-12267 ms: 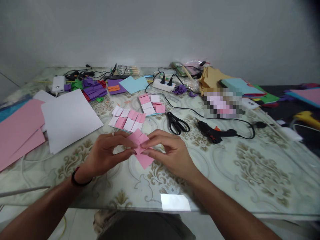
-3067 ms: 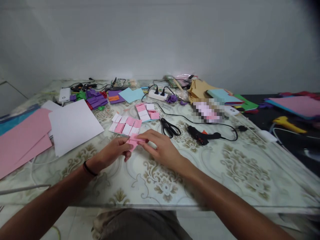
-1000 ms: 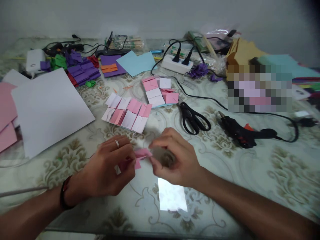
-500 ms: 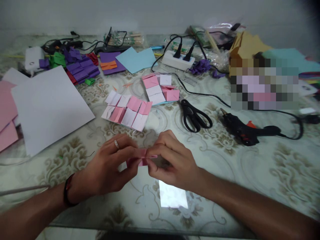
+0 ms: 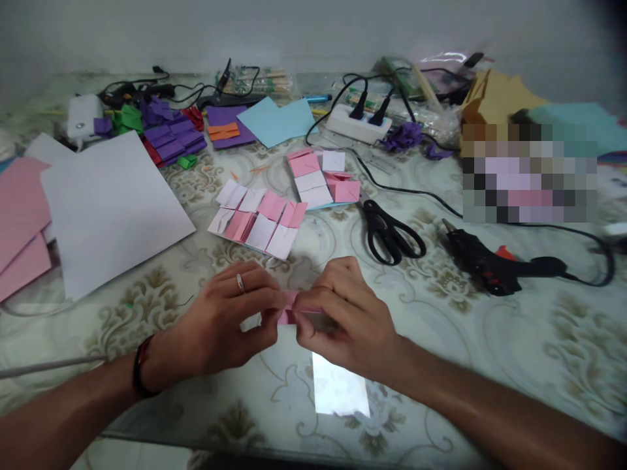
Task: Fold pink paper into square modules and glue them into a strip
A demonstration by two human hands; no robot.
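Note:
A small folded pink paper (image 5: pixel 288 316) is pinched between my two hands above the patterned table. My left hand (image 5: pixel 235 313), with a ring, closes finger and thumb on its left end. On the other side my right hand (image 5: pixel 343 313) grips it between thumb and forefinger. The fingers cover much of the paper. Just beyond lie a block of pink and white folded pieces (image 5: pixel 262 219) and a second such block (image 5: pixel 318 179). Black-handled scissors (image 5: pixel 392 235) rest to the right of them.
A black glue gun (image 5: pixel 490 261) lies right, its cord running back. White sheets (image 5: pixel 117 209) and pink sheets (image 5: pixel 22 222) are left. Behind stand a power strip (image 5: pixel 357 124), purple folded papers (image 5: pixel 174 137), blue sheets (image 5: pixel 277 122) and yellow paper (image 5: pixel 499 98).
The view has shifted, so the table items appear slightly further right and lower. The fingers of my left hand have moved a little on the pink paper, which both hands still hold.

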